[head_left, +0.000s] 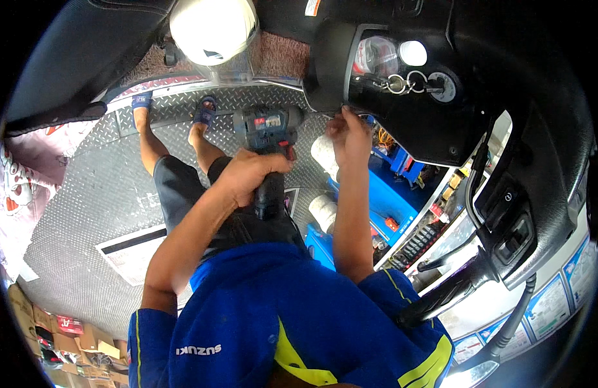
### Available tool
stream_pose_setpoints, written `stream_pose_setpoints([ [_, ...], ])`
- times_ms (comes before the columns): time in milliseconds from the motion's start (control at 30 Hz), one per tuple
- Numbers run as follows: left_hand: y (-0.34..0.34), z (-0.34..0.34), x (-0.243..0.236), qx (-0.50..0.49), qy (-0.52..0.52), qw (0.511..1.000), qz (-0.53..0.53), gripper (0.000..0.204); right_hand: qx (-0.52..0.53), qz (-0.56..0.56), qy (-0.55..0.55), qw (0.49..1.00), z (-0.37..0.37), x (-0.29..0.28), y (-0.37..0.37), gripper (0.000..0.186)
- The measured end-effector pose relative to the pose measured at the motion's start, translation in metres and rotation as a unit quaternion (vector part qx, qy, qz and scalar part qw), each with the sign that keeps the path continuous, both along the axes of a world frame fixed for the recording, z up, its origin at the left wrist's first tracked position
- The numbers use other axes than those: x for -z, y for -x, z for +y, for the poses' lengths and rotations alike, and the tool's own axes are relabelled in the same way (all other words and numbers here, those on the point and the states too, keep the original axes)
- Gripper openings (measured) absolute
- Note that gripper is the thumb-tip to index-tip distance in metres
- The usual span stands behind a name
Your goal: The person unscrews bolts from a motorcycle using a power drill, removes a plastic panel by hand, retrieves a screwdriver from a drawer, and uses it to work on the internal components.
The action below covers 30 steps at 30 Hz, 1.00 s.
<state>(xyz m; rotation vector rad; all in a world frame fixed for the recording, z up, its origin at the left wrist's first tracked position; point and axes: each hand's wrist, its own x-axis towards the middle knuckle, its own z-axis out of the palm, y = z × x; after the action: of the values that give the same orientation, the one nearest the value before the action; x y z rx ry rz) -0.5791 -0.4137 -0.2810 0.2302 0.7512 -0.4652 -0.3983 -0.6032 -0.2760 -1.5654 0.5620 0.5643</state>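
My left hand (pixel 253 174) is closed around the handle of a dark cordless power driver (pixel 266 126), whose head sits to the left of my right hand. My right hand (pixel 350 136) is raised with bent fingers at the lower edge of a black scooter panel (pixel 418 129); whatever is between the fingertips is too small to make out. Just above it is an open storage pocket in the panel, holding a clear container (pixel 375 55), with keys on rings (pixel 409 83) hanging from the ignition lock beside a round white cap (pixel 413 53).
A handlebar (pixel 512 239) curves down the right side. A white helmet (pixel 211 29) sits above, near the seat (pixel 73 58). Blue tool trolleys (pixel 383 194) with tools and white cylinders stand below on the right. Cardboard boxes (pixel 95 339) are at lower left. My sandalled feet rest on tread-plate flooring (pixel 98 194).
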Motion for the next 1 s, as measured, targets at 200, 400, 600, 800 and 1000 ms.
stream_pose_setpoints([
  [200,0.009,-0.013,0.005,-0.01,0.058,0.998,0.023,0.022,0.005,-0.014,0.007,1.0,-0.003,0.002,0.003,0.013],
  [400,0.011,-0.02,0.008,-0.028,0.022,0.999,0.023,0.018,-0.024,-0.035,-0.012,0.999,-0.002,0.005,0.003,0.013],
  [600,0.003,-0.01,0.005,-0.024,-0.024,0.999,0.015,0.021,-0.009,-0.047,-0.012,0.999,0.002,0.004,0.006,0.018],
  [800,-0.006,0.003,-0.006,-0.008,-0.055,0.998,0.002,0.024,-0.04,-0.061,0.005,0.997,0.004,0.002,0.009,0.025],
  [1000,0.001,-0.002,0.002,0.024,-0.035,0.999,0.002,0.022,-0.045,-0.076,0.009,0.996,0.003,0.006,0.012,0.026],
])
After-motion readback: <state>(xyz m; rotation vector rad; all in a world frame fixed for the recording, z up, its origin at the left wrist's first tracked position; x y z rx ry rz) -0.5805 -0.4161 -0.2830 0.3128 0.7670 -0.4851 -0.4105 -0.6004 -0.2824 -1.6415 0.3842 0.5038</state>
